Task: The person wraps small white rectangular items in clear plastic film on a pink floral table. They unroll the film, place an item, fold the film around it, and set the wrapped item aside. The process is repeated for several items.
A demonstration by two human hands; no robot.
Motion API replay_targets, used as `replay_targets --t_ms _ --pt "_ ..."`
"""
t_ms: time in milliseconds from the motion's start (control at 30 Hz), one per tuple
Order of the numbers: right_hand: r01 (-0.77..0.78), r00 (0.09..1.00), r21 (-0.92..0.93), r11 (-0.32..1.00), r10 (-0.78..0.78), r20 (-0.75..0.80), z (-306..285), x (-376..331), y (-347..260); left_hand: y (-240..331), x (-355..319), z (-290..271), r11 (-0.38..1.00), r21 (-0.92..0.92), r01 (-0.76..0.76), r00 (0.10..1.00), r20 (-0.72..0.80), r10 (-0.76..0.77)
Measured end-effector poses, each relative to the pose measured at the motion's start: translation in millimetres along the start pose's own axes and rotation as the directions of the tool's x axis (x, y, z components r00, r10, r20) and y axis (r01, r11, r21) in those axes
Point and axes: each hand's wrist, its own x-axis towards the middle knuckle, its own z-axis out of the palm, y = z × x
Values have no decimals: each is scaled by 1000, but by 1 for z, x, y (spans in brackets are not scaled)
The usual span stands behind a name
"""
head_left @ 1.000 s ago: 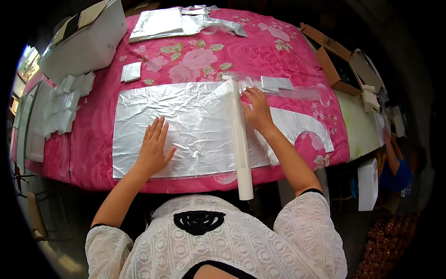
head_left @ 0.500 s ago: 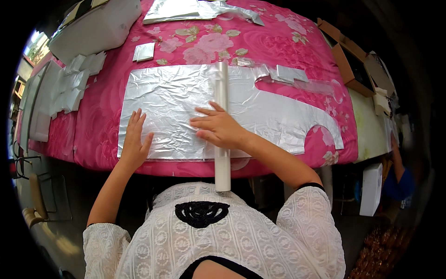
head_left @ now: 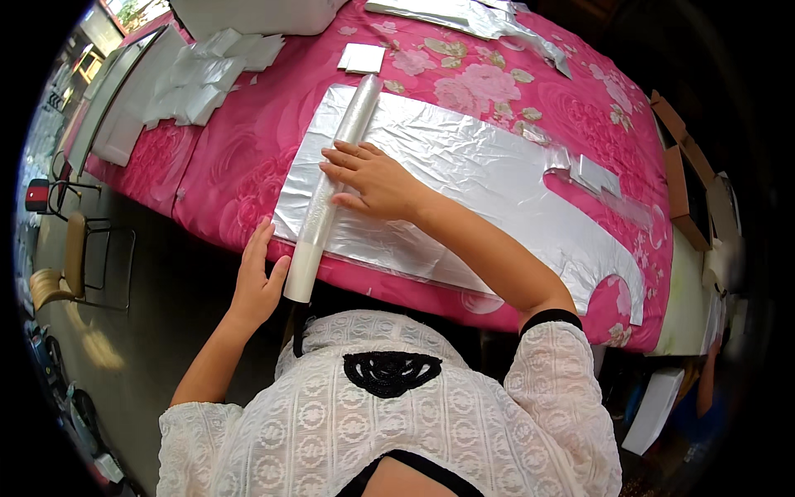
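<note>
A long pale roll (head_left: 352,120), seemingly wound with clear plastic film, lies slanted across the left end of a crinkled silvery plastic bag sheet (head_left: 476,186). Its near end sticks out past the table edge toward my body. My right hand (head_left: 374,184) rests on the roll with its fingers stretched across it and the palm over the silvery sheet. Beside the roll's near end, at the table edge, my left hand (head_left: 260,286) has its fingers apart and holds nothing. The sheet's right end has curved cut-outs, like the handles of a carrier bag.
Pink flowered cloth (head_left: 489,87) covers the table. Folded plastic pieces (head_left: 203,79) lie at the left, a small folded packet (head_left: 362,58) beyond the roll, and more silvery sheets (head_left: 455,16) at the back. Cardboard boxes (head_left: 687,195) stand at the right, a chair (head_left: 74,257) at the left.
The roll has moved left over the silvery sheet, from its middle to its left end, with my right hand on it. The view has turned, so the table now sits slanted.
</note>
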Motion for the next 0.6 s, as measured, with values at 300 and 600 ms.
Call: replay_targets --t_ms 300,600 --pt "-299 930 42 953 301 -212 75 79 -46 12 10 0 918 136 373 925 27 -380" --pt "125 631 895 -428 730 262 -9 74 -40 38 26 -14 105 -803 586 797 595 101"
